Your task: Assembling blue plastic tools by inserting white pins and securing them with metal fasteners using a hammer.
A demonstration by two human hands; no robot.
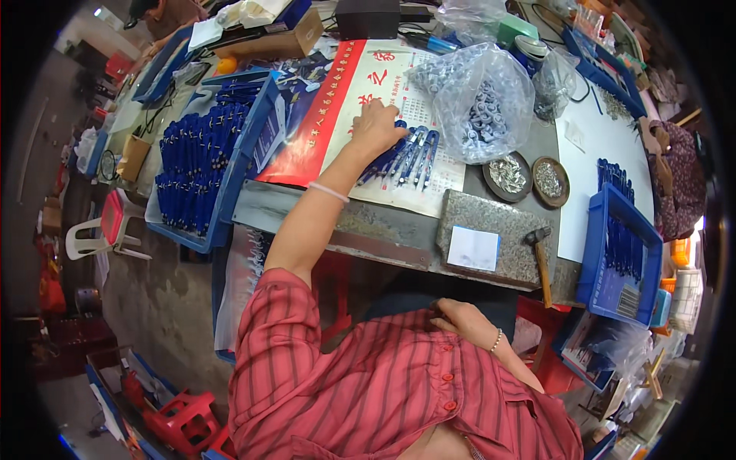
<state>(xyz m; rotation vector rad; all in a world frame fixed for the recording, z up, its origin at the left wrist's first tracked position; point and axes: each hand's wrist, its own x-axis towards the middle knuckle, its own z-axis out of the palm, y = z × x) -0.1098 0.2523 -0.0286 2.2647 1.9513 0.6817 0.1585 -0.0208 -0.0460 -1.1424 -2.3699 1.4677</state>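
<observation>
My left hand [377, 128] reaches across the table, its fingers bent and closed over the upper ends of some slim blue-handled tools. These blue-handled tools [414, 157] lie fanned side by side on a red and cream printed sheet [307, 146], pale tips toward me; their exact kind is unclear. Low by my lap, in front of the striped shirt, rests my right hand [464, 322], fingers loosely bent and slightly apart, with nothing visible in them. Right of the fanned tools sits a clear plastic bag [491, 100] of small grey-blue parts.
Two round dishes [508, 176] hold small metal pieces. A stone block [479, 207] carries a white paper pad [473, 248] and a hammer [541, 264] at its right edge. Blue trays of similar tools stand left [257, 138] and right [590, 264]. Another person [678, 180] is at the right.
</observation>
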